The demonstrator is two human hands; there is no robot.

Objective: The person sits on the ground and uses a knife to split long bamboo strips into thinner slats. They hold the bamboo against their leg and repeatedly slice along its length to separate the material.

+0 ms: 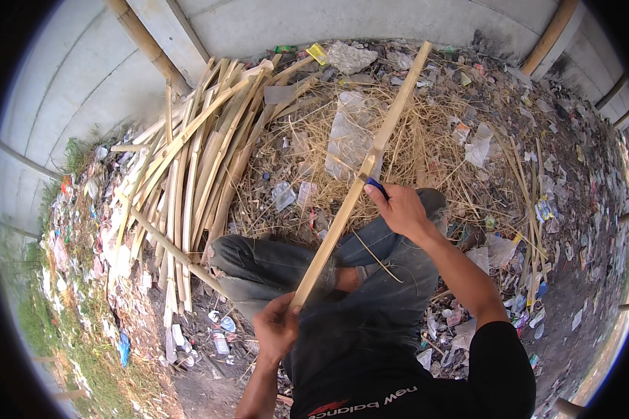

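Observation:
A long split bamboo strip point(344, 215) slants from my lap up and to the right, across my crossed legs. My left hand point(277, 325) is closed round its near end. In my right hand point(403, 210) is a knife with a blue handle point(376, 187). Its blade meets the strip near a joint about midway along; most of the blade is hidden. Thin shavings and straw point(426, 143) lie on the ground beyond my legs.
A heap of bamboo strips point(206, 157) lies to the left, with one pole point(171, 244) reaching my knee. Several thin strips point(531, 216) lie on the right. Litter covers the ground. A grey panel wall point(370, 24) with bamboo posts point(149, 45) stands ahead, near a pale stone point(351, 57).

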